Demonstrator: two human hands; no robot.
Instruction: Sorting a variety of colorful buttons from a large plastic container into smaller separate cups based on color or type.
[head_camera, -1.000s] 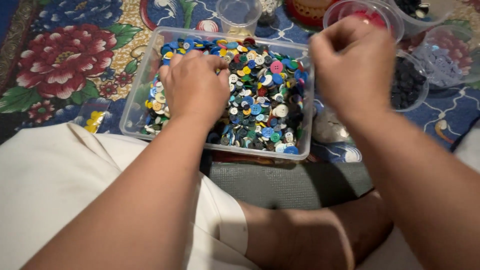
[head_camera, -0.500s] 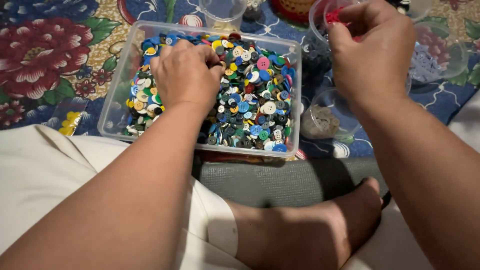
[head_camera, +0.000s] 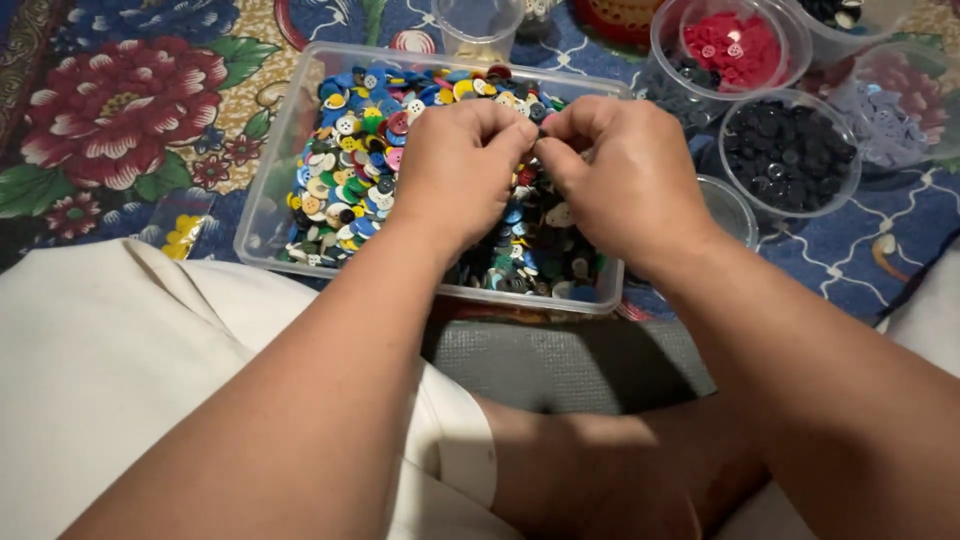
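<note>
Fingertips of both hands meet over the middle of a clear rectangular plastic tub (head_camera: 262, 215), bunched and pressed tip to tip; whether they pinch a button between them cannot be told, since the knuckles hide the gap. Seen from the head camera, the left hand (head_camera: 455, 165) curls inward with its fingers drawn together, and the right hand (head_camera: 628, 180) mirrors it, thumb and forefinger closed toward the other hand's.

Beneath them, the tub holds a heaped mix of small round buttons (head_camera: 350, 160) in blue, white, yellow, green, red and black, most lying flat, many showing their sewing holes. It rests on a floral blanket (head_camera: 110, 100) of dark blue with large red blossoms.

Just behind the tub stands a clear plastic cup (head_camera: 478, 25). Further right, a round clear container of red buttons (head_camera: 728, 45) sits behind a round clear container of black buttons (head_camera: 790, 150), the two nearly touching. A smaller clear round cup (head_camera: 728, 208) stands just beside the right wrist, its contents unclear. At the far right edge, a clear container of pale lilac buttons (head_camera: 895, 115) is partly cut off.
</note>
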